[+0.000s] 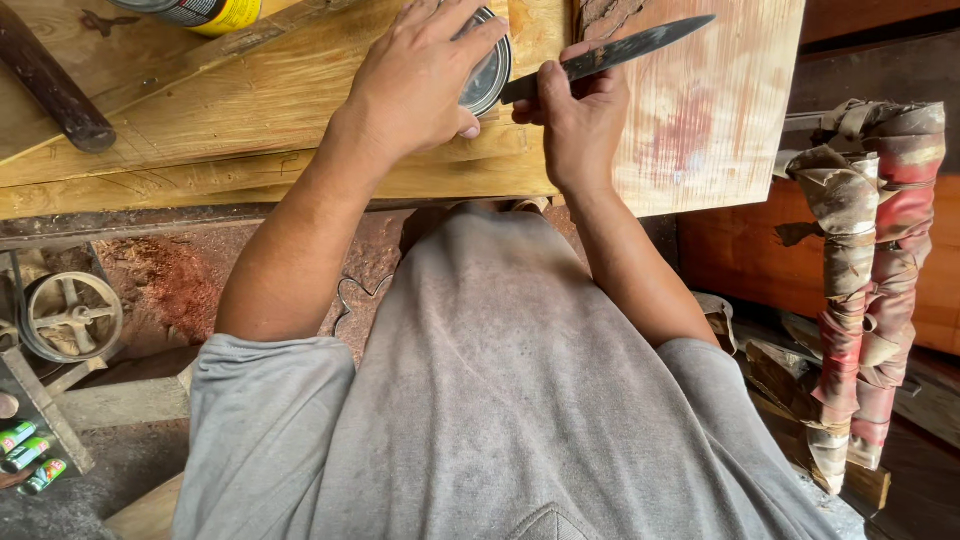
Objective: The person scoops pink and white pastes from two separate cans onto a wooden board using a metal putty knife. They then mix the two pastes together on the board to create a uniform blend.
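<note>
On the wooden workbench: a round metal tin lies on the stacked planks, which serve as the landmark here.
Left hand: the left hand lies palm down over the tin, fingers curled and spread across its lid, thumb tip pressed to the plank just below the rim.
Right hand: the right hand sits just right of the tin, fingers closed tight around the handle of a knife.
Knife: its dark blade points up and to the right, away from the tin, across the pale board; the handle end sits right beside the tin's rim, and whether it touches cannot be told.
Tin: silver, lid side up, mostly covered by the left hand, resting near the planks' front edge.
Pale board: a reddish-stained board lies right of the planks, under the blade.
Spray can: a yellow-and-black can lies at the planks' far edge.
Dark handle: a dark wooden handle rests on the planks' left end.
Pulley: a metal wheel sits below the planks, at left.
Wrapped posts: two cloth-wrapped posts stand well right of the planks.
</note>
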